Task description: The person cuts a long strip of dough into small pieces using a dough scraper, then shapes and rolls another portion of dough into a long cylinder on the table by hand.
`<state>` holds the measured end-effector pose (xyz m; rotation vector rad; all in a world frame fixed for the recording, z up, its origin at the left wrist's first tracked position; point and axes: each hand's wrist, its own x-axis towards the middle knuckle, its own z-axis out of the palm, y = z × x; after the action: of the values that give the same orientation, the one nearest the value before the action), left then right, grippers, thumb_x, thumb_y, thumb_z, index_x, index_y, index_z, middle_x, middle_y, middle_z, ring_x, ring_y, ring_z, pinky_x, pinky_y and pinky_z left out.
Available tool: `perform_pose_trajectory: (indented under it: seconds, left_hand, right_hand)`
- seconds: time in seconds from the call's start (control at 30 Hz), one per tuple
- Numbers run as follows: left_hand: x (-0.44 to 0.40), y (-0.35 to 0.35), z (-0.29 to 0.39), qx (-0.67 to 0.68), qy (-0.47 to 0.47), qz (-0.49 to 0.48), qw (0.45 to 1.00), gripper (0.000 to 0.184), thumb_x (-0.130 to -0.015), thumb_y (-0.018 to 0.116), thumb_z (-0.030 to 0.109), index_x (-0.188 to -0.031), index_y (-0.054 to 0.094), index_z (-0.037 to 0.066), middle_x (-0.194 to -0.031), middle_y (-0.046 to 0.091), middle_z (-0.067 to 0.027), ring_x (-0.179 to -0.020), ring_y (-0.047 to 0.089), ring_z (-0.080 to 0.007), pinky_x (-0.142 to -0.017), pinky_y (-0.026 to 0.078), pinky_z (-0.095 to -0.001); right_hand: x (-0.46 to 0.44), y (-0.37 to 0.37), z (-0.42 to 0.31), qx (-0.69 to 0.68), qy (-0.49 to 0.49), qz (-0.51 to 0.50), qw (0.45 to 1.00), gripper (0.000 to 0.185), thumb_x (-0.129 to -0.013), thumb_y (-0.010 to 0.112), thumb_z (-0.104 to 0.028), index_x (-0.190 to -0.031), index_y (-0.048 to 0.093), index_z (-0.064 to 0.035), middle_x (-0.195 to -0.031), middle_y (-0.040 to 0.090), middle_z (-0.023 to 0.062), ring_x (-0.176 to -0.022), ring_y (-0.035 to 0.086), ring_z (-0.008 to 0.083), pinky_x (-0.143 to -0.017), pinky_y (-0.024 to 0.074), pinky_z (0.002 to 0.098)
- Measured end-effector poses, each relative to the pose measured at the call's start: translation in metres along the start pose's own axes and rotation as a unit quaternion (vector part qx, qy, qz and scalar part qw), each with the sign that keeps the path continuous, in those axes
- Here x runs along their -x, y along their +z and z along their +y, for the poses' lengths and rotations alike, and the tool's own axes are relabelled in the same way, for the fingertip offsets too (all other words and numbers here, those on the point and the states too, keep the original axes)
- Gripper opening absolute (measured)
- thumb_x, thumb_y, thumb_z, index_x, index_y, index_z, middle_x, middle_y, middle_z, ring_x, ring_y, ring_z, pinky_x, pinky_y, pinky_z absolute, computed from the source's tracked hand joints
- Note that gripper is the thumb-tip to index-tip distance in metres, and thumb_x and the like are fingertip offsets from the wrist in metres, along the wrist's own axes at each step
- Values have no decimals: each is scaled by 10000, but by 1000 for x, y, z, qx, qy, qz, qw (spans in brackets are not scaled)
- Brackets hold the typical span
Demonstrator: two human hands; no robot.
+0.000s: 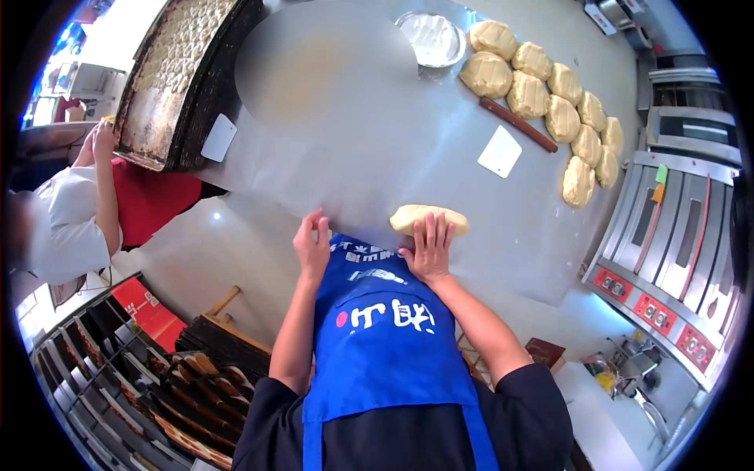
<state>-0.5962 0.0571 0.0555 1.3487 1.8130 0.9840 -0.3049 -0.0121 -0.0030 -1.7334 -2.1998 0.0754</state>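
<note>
Near the front edge of the metal table [330, 177] lies an oblong piece of pale dough [408, 217]. My right hand [428, 247] rests on its near side, fingers stretched over the dough and thumb out to the left. To the left, apart from the dough, my left hand [312, 245] is raised at the table edge with fingers loosely bent and apart, holding nothing. Several rounded dough pieces [528, 96] sit in rows at the right back. A brown rolling pin [518, 124] and a white scraper [499, 151] lie beside them.
A metal bowl of white powder [430, 39] stands at the back. Stacked trays [177, 78] with small dough pieces and another white card [219, 138] are at left, near a person in a red apron [149, 200]. Ovens [667, 228] stand right; a tray rack [133, 385] is lower left.
</note>
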Motion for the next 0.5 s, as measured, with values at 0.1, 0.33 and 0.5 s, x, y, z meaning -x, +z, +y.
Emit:
perform_pose_trajectory:
  seconds: [0.1, 0.33, 0.5]
  left_hand:
    - [13, -8, -26, -1, -28, -4, 1000, 217, -1092, 647, 156, -1211, 719, -10, -948, 785, -95, -881, 758, -146, -790, 597, -295]
    - [-14, -17, -1, -4, -53, -70, 996, 182, -1087, 647, 128, -1175, 736, -4, -939, 786, -86, -862, 746, -130, -781, 589, -280]
    - [-18, -25, -5, 1, -21, -44, 999, 165, -1076, 665, 124, -1146, 740, -5, -924, 778, -104, -836, 739, -155, -764, 583, -296]
  right_hand:
    - [-74, -8, 19, 6, 37, -29, 999, 806, -1053, 457, -649, -1651, 418, -109, -1691, 355, 247, -1546, 317, 533, -1255, 181, 708]
    - [-288, 55, 135, 121, 174, 104, 972, 710, -1070, 465, -603, -1551, 558, -90, -1650, 409, 300, -1545, 337, 511, -1259, 216, 657]
    - [-216, 44, 77, 83, 162, 15, 983, 734, -1050, 506, -600, -1598, 495, -111, -1699, 339, 275, -1575, 269, 514, -1245, 235, 678]
